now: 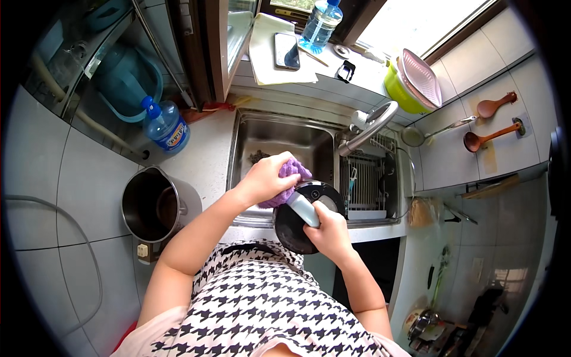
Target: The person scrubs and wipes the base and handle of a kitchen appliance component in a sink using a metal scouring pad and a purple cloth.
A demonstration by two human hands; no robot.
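My left hand [266, 178] is closed around a crumpled purple cloth [292, 170], which lies against the far left rim of a round black piece of kitchenware [290, 232]. A pale blue handle [304, 209] stands out over its dark face, and my right hand [330, 230] grips that handle at its near end. The black piece is held over the front edge of the stainless steel sink [285, 124], close to my apron. Dark scraps [258, 156] lie in the left basin beyond my left hand. My fingers hide part of the cloth and the handle.
A curved faucet [370, 127] stands over the basin divider. The right basin holds a dish rack [366, 189]. A deep metal pot [154, 205] and a blue-capped bottle [167, 127] stand at left. A phone [287, 51] and stacked colanders [412, 85] rest on the sill.
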